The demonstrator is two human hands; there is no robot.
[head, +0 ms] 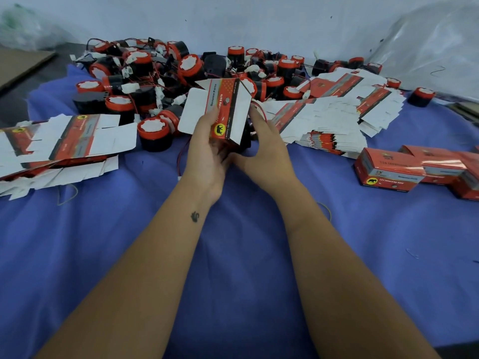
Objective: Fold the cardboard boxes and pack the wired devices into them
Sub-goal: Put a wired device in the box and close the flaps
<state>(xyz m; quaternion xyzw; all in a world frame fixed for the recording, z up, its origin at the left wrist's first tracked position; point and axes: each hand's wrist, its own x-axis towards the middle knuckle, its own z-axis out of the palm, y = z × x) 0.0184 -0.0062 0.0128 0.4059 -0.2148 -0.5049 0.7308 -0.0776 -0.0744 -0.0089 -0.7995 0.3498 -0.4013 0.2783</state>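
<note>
I note the left hand (207, 149) grasping a half-folded red box (225, 110) held above the blue-covered counter (233, 255); its side reads "Genuine Parts", with a yellow elephant badge below. The right hand (264, 149) curls against the box's far side, apparently on a black wired device (246, 136), though I cannot see that grip clearly. Behind lies a heap of red-capped devices (181, 71). Flat box blanks (64, 141) sit left, more blanks (337, 115) right, and finished boxes (388, 169) far right.

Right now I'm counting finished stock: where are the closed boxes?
In the head view, the closed boxes sit at the right edge on the blue cloth, just in front of the flat cartons.
</note>
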